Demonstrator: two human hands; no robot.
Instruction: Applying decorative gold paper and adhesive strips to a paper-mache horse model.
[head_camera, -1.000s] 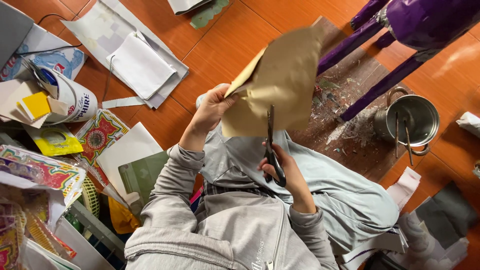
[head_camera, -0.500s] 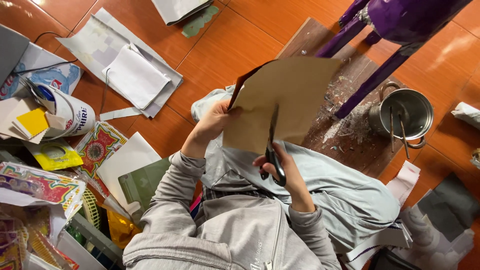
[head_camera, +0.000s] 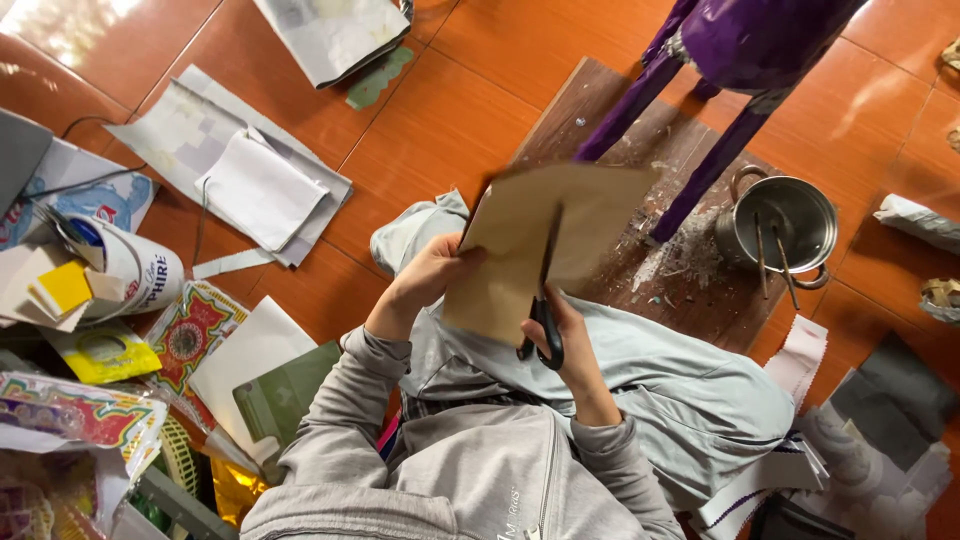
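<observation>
One sheet of tan cardboard (head_camera: 570, 225) sat at the centre of the frame, raised above the person's lap and tilted. The left hand (head_camera: 430, 275) pinched its left edge, fingers closed on the board. The right hand (head_camera: 565, 335) was clenched through the black handles of the scissors (head_camera: 545, 300), whose blades ran up into the sheet from its lower edge. By my judgement the cut was partway through; the next move called for steadying the board and feeding it straight into the blades. Beyond it, at the upper right, stood purple stool legs (head_camera: 700, 170) on a wooden board (head_camera: 590, 100), with a steel pot (head_camera: 785, 220) beside them. Papers (head_camera: 260, 190) lay on the orange floor at the upper left.
</observation>
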